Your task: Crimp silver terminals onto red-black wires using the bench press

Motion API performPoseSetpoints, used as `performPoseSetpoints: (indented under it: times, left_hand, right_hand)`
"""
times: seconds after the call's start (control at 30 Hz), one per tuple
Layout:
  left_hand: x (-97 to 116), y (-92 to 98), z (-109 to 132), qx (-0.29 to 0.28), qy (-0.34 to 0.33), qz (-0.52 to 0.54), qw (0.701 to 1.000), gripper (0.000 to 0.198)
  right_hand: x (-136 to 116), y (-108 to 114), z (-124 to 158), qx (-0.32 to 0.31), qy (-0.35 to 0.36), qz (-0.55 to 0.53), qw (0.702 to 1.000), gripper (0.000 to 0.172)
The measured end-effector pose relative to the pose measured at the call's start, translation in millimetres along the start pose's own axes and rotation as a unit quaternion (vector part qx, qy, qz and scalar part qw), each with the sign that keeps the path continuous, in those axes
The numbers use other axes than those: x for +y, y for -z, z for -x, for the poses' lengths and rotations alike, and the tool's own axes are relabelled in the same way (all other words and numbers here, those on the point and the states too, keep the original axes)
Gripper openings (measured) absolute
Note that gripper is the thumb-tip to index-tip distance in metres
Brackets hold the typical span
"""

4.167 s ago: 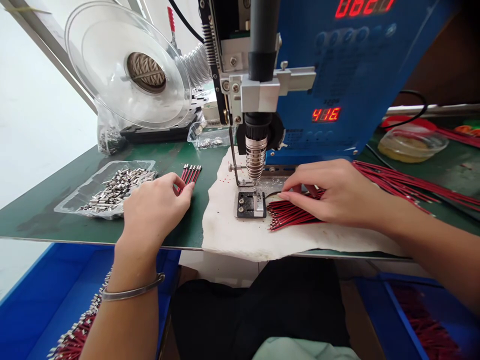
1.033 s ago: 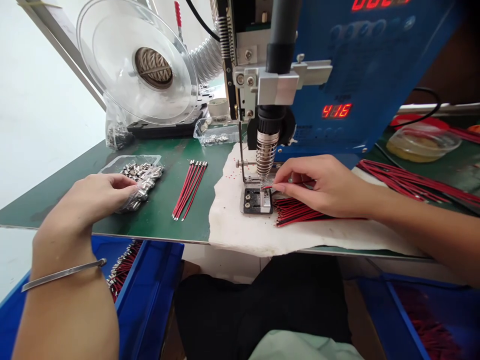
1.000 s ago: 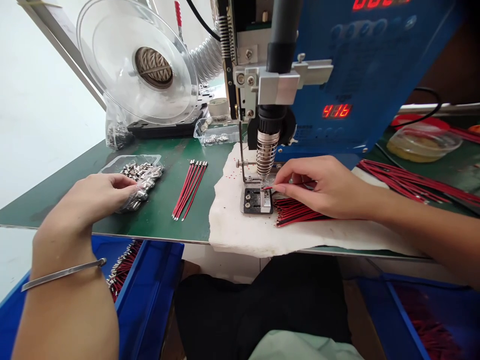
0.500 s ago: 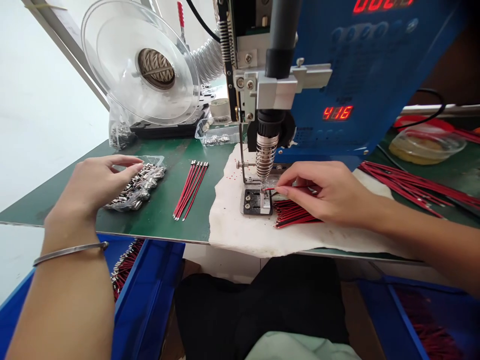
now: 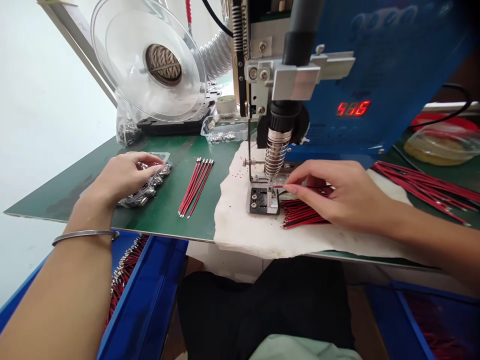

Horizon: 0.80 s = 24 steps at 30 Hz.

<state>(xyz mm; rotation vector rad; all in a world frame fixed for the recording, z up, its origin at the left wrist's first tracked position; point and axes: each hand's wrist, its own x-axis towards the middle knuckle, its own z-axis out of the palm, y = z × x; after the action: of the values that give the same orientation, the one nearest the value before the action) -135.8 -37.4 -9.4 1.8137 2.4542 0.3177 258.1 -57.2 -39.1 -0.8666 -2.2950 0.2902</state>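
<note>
My left hand [image 5: 122, 176] rests on a clear tray of small metal terminals [image 5: 152, 181], fingertips curled into the pile; what they hold is hidden. My right hand [image 5: 337, 192] pinches a thin red wire [image 5: 278, 186] and holds its tip on the metal fixture block [image 5: 263, 200] under the spring-wound nozzle [image 5: 276, 150] of the blue machine [image 5: 375, 75]. A pile of short red wires [image 5: 302, 212] lies under my right palm. A small row of finished red wires with metal ends [image 5: 197, 186] lies on the green table between my hands.
A white cloth [image 5: 240, 225] covers the table under the fixture. A clear reel [image 5: 150, 60] stands at the back left. Long red wires [image 5: 423, 185] and a clear bowl [image 5: 442, 145] lie at the right. Blue bins [image 5: 146, 300] sit below the table edge.
My left hand moved from the row of finished wires to the terminal tray and shifted slightly over it. My right hand took one wire from the pile and brought its tip to the fixture.
</note>
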Motion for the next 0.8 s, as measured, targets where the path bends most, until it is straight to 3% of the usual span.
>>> performPoseSetpoints:
  times: [0.57, 0.8]
  left_hand:
    - [-3.9, -1.8, -4.1, -0.024, -0.024, 0.032, 0.999, 0.035]
    - [1.0, -8.4, 3.6, 0.045, -0.015, 0.107, 0.993, 0.020]
  right_hand:
    - [-3.2, -2.1, 0.5, -0.007, -0.011, -0.022, 1.000, 0.015]
    - [-3.1, -2.4, 0.3, 0.000, -0.005, -0.025, 1.000, 0.013]
